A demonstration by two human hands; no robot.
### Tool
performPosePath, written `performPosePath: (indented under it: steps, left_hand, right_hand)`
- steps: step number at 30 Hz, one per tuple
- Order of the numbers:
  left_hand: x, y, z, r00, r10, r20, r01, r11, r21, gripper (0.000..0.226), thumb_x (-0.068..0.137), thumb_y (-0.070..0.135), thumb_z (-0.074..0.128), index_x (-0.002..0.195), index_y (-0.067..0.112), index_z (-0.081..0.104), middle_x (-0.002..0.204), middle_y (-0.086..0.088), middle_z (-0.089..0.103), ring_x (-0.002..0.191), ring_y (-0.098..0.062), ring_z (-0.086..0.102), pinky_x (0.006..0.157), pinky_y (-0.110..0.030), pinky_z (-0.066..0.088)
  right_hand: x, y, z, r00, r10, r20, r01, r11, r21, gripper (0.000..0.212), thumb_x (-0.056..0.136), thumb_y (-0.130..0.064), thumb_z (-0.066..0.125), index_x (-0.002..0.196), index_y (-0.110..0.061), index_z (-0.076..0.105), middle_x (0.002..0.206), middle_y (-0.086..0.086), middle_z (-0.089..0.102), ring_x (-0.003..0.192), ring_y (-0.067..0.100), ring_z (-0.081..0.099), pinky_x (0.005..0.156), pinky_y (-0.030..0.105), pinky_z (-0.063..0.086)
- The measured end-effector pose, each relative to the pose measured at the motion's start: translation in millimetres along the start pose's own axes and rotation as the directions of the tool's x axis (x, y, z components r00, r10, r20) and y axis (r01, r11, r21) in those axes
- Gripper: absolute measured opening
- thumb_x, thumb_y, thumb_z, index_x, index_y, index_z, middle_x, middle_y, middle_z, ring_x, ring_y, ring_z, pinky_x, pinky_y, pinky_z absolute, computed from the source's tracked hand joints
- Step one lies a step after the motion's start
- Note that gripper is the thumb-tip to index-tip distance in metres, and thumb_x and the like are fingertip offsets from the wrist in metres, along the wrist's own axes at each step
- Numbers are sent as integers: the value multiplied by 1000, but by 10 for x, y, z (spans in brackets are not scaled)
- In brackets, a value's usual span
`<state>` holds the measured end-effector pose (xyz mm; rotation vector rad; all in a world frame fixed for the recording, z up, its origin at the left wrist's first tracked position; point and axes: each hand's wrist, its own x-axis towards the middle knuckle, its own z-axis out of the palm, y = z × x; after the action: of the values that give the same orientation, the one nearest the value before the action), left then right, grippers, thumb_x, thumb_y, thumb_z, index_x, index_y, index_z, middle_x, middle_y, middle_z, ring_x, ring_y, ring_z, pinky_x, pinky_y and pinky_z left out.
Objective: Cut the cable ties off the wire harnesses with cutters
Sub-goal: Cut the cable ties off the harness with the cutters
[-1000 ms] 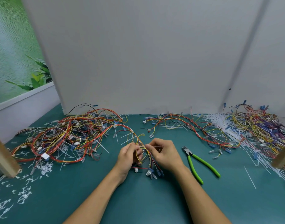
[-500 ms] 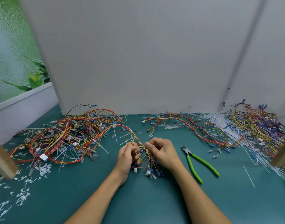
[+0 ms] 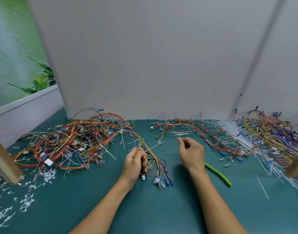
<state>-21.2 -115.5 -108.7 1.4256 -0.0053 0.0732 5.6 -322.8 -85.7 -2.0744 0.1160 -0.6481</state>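
**Table positions, left to right**

One wire harness (image 3: 155, 166) sits centre-front on the table (image 3: 145, 208), in the left hand (image 3: 135, 163). The right hand (image 3: 192, 155) hangs just beside it, above the cutters (image 3: 218, 174), which poke out rightward. A harness pile (image 3: 74, 141) lies behind-left, another pile (image 3: 266, 132) far right, tie scraps (image 3: 26, 200) front-left.

Bare tabletop (image 3: 153, 208) lies open up front; left wire pile (image 3: 69, 142), right wire pile (image 3: 266, 132) and rear partition (image 3: 145, 65) hem it

A tall white board (image 3: 153, 56) stands at the back of the teal tabletop (image 3: 145, 208). Left of the board hangs a green leafy backdrop (image 3: 15, 56). Nearer me, the left wooden post (image 3: 3, 162) and the right wooden post (image 3: 296, 164) flank the board.
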Motion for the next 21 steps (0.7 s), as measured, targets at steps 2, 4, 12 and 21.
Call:
performPosePath:
  steps: [2, 4, 12, 21]
  left_hand:
    - [0, 2, -7, 1000, 4, -14, -4, 1000, 4, 20, 91, 24, 51, 73, 15, 51, 57, -6, 49, 47, -22, 46, 51, -31, 38]
    - [-7, -4, -3, 1000, 11, -6, -11, 1000, 25, 23, 95, 20, 51, 72, 16, 51, 57, -5, 48, 46, -20, 45, 51, -30, 38]
    - [-2, -11, -14, 999, 41, 2, -41, 997, 69, 27, 98, 18, 54, 71, 15, 48, 57, -10, 45, 47, -22, 44, 47, -28, 37]
    - [16, -34, -16, 998, 53, 16, -54, 998, 40, 23, 85, 31, 59, 70, 17, 49, 56, -11, 44, 47, -21, 42, 51, -31, 38]
  right_hand:
    - [93, 92, -103, 993, 108, -50, -117, 965, -236, 24, 96, -36, 68, 106, -15, 74, 109, 8, 70, 110, 30, 62, 97, 41, 47]
    - [145, 176, -180, 946, 324, 15, -270, 811, -519, 56, 90, -51, 70, 132, -15, 59, 138, 15, 53, 132, 35, 44, 110, 45, 34]
    - [174, 120, -282, 833, 540, 123, -301, 628, -718, 46, 93, -41, 64, 127, -11, 56, 139, 16, 55, 131, 36, 49, 105, 42, 40]
    - [136, -27, -286, 905, 396, 157, -231, 765, -601, 23, 99, -27, 55, 109, -10, 65, 123, 18, 64, 120, 38, 56, 99, 41, 46]
